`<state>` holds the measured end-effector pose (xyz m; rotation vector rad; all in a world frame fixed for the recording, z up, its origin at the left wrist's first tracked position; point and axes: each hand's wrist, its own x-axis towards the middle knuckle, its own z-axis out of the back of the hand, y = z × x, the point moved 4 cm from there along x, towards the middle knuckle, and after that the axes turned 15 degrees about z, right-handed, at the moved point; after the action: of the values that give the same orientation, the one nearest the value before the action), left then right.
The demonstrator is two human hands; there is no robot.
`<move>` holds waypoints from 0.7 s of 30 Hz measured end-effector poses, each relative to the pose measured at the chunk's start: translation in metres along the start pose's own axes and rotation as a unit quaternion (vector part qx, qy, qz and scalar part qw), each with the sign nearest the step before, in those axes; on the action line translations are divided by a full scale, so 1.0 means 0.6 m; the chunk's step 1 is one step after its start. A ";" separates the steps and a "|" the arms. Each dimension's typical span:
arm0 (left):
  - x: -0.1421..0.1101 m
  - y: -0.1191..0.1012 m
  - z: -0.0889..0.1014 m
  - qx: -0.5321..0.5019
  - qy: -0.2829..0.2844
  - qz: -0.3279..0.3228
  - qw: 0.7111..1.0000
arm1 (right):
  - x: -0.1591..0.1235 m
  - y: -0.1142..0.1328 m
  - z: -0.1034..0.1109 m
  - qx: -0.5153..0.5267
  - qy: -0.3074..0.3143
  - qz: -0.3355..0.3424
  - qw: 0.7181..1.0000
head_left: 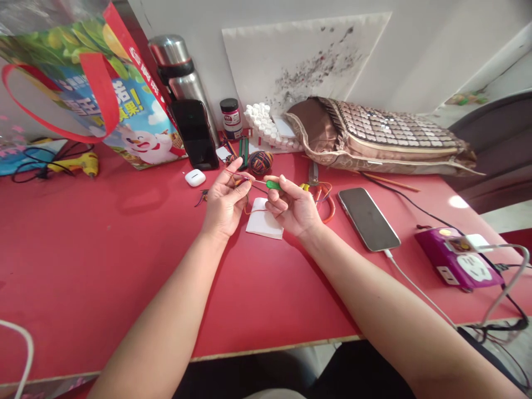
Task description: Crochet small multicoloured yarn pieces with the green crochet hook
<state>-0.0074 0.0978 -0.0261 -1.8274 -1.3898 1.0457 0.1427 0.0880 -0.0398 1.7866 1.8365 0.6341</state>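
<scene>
My right hand (296,206) is closed around the green handle of a crochet hook (273,184), whose thin shaft points left. My left hand (224,204) pinches a small piece of multicoloured yarn work (241,181), and the hook's tip meets it there. Fine stitches are too small to make out. Just behind the hands lies a dark multicoloured yarn ball (261,163). Below them is a folded white paper (265,220) with a strand across it. Orange-handled scissors (330,209) rest right of my right hand, partly hidden by it.
Phones lie at right (369,219) and stand upright behind (195,136). Around the red table (124,266) are a white earphone case (195,177), steel flask (183,77), jar (231,118), brown bag (382,133), shopping bag (141,133), yellow glue gun (78,163) and purple power socket (457,257) with cables.
</scene>
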 end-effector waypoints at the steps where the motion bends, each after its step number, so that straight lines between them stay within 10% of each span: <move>1: -0.001 0.000 -0.001 0.007 0.000 -0.001 1.000 | 0.000 0.000 0.000 -0.004 0.002 0.000 1.000; 21: -0.008 -0.004 -0.008 0.020 -0.016 -0.029 0.999 | 0.000 0.009 -0.001 -0.020 0.004 0.018 1.000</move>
<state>-0.0052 0.0938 -0.0206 -1.7369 -1.4225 1.0705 0.1463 0.0880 -0.0356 1.7975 1.7869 0.6873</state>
